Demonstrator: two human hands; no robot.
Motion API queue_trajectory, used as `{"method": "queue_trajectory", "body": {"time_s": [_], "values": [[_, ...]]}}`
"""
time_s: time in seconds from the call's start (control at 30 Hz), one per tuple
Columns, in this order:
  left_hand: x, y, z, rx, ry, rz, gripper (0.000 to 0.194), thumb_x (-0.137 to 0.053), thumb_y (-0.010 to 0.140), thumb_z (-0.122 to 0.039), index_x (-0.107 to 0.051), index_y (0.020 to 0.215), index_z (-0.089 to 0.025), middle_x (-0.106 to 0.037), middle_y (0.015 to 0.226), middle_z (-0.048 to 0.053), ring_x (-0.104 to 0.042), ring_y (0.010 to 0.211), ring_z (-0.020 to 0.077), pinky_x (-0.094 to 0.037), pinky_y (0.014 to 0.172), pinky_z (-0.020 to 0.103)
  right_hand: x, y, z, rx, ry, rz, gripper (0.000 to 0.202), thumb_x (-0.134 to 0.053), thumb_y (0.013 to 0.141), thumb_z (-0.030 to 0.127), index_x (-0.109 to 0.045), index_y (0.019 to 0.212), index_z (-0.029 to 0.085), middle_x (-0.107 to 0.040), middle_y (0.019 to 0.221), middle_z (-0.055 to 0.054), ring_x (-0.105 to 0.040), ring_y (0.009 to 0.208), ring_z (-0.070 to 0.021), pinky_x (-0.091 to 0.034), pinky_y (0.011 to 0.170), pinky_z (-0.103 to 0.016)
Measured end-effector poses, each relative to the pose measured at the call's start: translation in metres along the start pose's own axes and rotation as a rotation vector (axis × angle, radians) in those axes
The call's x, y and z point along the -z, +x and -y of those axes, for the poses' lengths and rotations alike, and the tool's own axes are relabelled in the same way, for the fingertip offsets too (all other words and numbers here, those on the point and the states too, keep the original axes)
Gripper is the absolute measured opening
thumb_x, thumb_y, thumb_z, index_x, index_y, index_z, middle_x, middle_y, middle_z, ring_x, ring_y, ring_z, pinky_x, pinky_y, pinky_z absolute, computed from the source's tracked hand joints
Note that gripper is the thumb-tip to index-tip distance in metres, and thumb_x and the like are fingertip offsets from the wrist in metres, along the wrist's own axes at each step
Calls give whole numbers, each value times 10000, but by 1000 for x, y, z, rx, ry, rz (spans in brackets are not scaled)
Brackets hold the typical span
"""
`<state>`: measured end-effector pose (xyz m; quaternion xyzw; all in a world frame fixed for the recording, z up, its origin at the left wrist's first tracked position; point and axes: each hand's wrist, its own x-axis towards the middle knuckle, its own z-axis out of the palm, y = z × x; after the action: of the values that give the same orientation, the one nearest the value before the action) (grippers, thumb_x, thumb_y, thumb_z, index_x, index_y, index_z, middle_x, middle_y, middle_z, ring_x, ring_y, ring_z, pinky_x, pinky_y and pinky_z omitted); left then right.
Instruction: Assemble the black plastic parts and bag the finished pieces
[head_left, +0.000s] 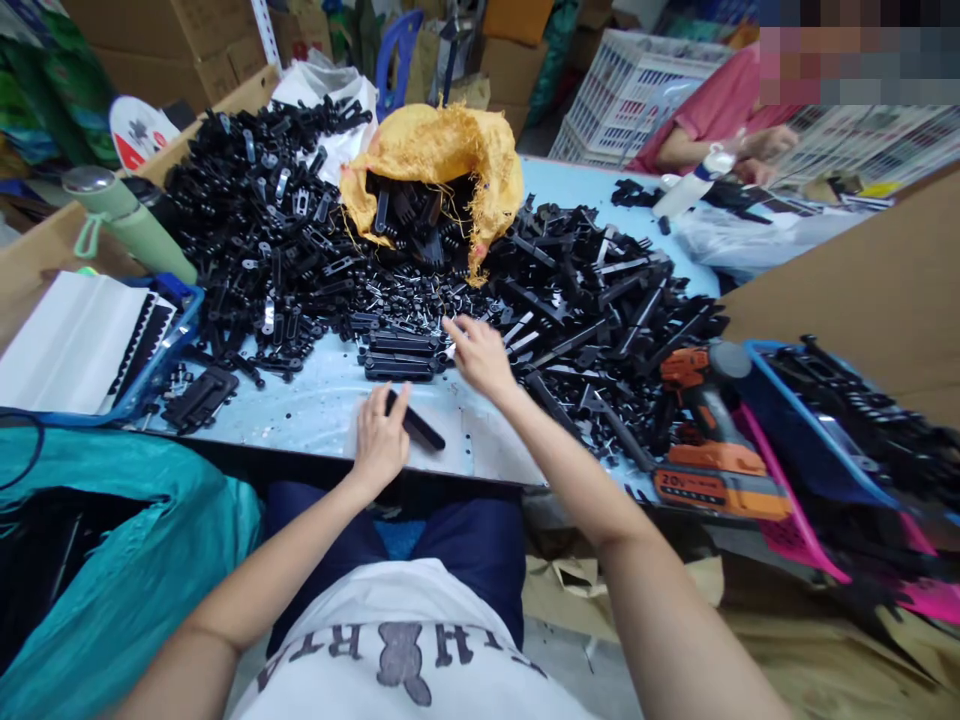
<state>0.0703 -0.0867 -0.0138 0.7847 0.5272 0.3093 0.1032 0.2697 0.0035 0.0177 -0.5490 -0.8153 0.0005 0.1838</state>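
Note:
My left hand (382, 436) is closed round one end of a black bar-shaped part (424, 426) at the front edge of the blue table (300, 405). Its fingers and thumb press on the bar's upper left end. My right hand (480, 352) reaches over a pile of small screws and metal pieces (420, 295); its fingertips are among them, and whether they pinch a small piece is too small to tell. Just left of it, several black bars (401, 355) lie stacked side by side.
Heaps of black parts (247, 230) fill the left and black brackets (600, 290) the right. A yellow sack (442, 150) stands behind. An orange drill (712, 440) lies at right, beside a blue basket (817, 420). A green bottle (135, 220) is left. Another person's hands (765, 150) work at back right.

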Motion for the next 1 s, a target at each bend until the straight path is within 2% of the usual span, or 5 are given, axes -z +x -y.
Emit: {"method": "queue_trajectory", "body": {"time_s": [0.17, 0.37, 0.5, 0.63, 1.0], "values": [[7, 22, 8, -482, 259, 444, 457, -383, 848, -52, -491, 1243, -252, -628, 974, 69, -557, 1003, 221, -327, 974, 510, 17, 46, -46, 205, -429, 275, 307, -409, 818, 25, -646, 1000, 97, -591, 1136, -163, -414, 1199, -261, -196, 1051, -513], [9, 21, 11, -316, 380, 460, 317, -453, 868, -137, -520, 1178, -124, -622, 914, 112, -566, 895, 240, -407, 745, 364, 50, 6, -15, 284, -461, 70, 324, -289, 903, 72, -606, 918, 137, -620, 893, -116, -523, 894, -211, -321, 929, -403], [4, 18, 9, -319, 249, 498, 339, -489, 886, -281, -492, 1200, -154, -605, 1004, 101, -548, 949, 233, -401, 769, 338, 58, -53, 4, 205, -342, 329, 268, -330, 953, 269, -564, 975, 139, -602, 778, -83, -531, 670, -174, -336, 623, -290], [2, 24, 3, -338, 182, 552, 331, -391, 914, -231, -456, 1232, -166, -589, 1081, 90, -526, 1016, 223, -388, 839, 348, 44, -98, 14, 303, -224, 508, 357, -352, 939, 450, -550, 966, 153, -592, 860, -86, -549, 701, -163, -302, 606, -272], [-1, 23, -9, -277, 139, 543, 711, -615, 625, -693, -495, 1110, -187, -575, 1064, 102, -501, 1007, 282, -343, 874, 398, 24, -120, 30, 137, -156, 519, 382, -275, 957, 467, -543, 974, 194, -597, 875, -46, -578, 789, -154, -266, 592, -269]]}}
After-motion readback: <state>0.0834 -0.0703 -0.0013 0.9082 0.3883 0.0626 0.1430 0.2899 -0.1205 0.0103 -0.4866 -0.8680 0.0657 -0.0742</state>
